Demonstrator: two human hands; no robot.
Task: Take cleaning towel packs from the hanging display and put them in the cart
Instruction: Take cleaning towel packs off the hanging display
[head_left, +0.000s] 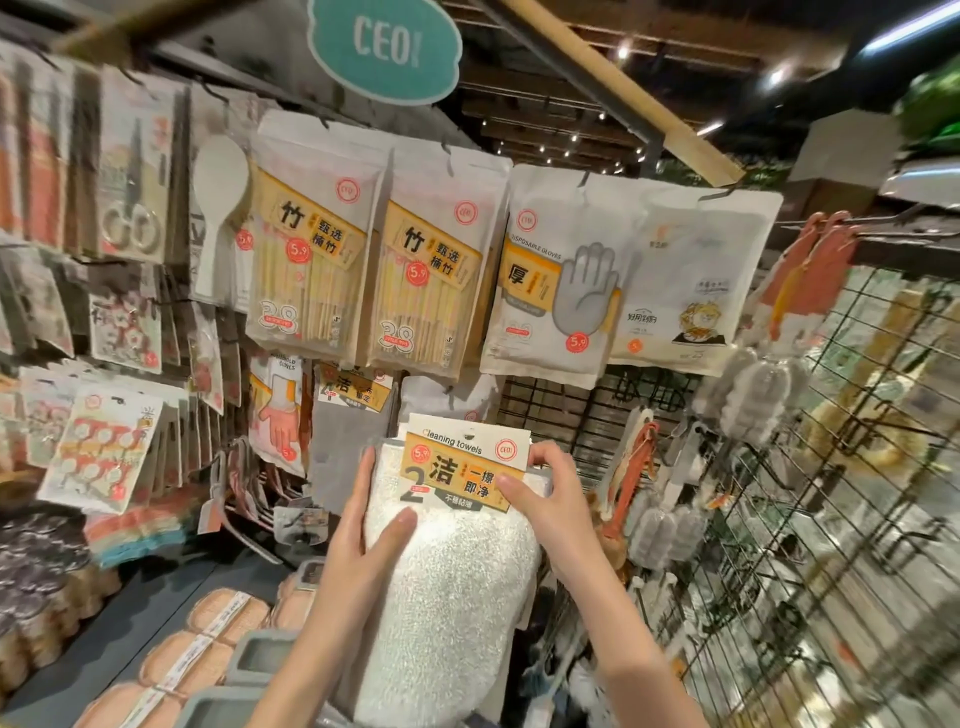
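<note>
A white fluffy cleaning towel pack (457, 587) with a yellow and white header card reading "Cleaning towels" is in the lower middle of the head view, in front of the hanging display. My left hand (363, 525) holds its left edge, thumb across the front of the towel. My right hand (545, 493) pinches the right end of the header card, fingers curled over its top corner. Behind it hangs a grey towel pack (343, 452) with the same kind of label. No cart is in view.
Packs of bamboo chopsticks (311, 260) and disposable gloves (550, 280) hang above. A black wire grid wall (831, 519) with brushes runs along the right. Sponges (218, 618) and grey trays (260, 654) lie on the shelf below left.
</note>
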